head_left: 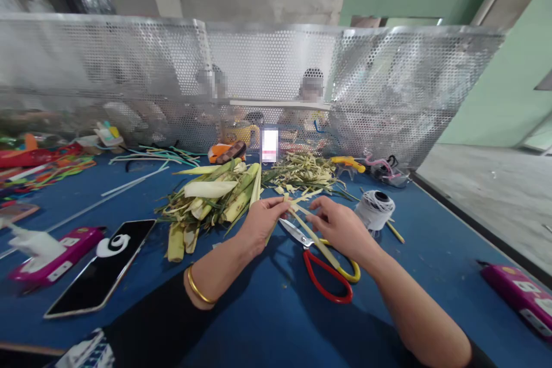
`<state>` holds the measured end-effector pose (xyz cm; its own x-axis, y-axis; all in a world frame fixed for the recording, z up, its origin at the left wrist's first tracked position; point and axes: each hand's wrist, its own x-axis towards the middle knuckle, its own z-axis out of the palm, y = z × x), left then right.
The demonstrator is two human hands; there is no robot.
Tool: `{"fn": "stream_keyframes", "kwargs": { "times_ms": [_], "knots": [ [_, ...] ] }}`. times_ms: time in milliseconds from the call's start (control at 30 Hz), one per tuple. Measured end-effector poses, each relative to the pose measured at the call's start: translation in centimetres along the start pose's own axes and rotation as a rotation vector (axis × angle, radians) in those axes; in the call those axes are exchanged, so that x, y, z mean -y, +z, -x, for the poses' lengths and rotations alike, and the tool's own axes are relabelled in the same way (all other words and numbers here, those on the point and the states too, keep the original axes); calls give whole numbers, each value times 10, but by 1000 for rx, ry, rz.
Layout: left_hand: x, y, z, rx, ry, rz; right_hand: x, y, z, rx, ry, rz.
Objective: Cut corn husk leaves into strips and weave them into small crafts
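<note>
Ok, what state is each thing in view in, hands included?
Left hand: pinching husk strips
Right hand: fingers bent, contact with strips unclear
Red-and-yellow scissors: lying down, blades apparently closed
String spool: upright, wound with white string
Husk bundle: heaped in large pieces
Shredded husks: loosely piled
Far phone: upright, screen lit
Near phone: lying flat, dark

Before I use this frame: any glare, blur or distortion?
Head view: whitish glare on the perforated silver metal screen; glowing white rectangle blown out; soft shadows near the left hand on the blue tabletop; multicoloured thin strips, far left, blurred; wide-angle stretching toward edges.
</note>
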<state>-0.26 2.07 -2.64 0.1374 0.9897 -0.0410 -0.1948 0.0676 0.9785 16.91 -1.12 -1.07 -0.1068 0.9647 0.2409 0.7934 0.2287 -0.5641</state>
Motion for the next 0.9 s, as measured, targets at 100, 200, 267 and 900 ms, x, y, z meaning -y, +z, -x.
{"fn": "stream_keyframes", "kwargs": {
  "times_ms": [100, 200, 267, 900],
  "knots": [
    [-2, -1, -2, -13, -4, 25, 0, -7, 2, 127, -87, -317],
    [-3, -1, -2, 5, 17, -9, 4, -15, 3, 334, -97, -647],
    [-3, 0, -2, 19, -1, -5, 7, -20, 3, 415, -41, -819],
    [0, 5, 3, 16, -84, 4, 7, 5, 2, -395, -77, -607]
  ]
}}
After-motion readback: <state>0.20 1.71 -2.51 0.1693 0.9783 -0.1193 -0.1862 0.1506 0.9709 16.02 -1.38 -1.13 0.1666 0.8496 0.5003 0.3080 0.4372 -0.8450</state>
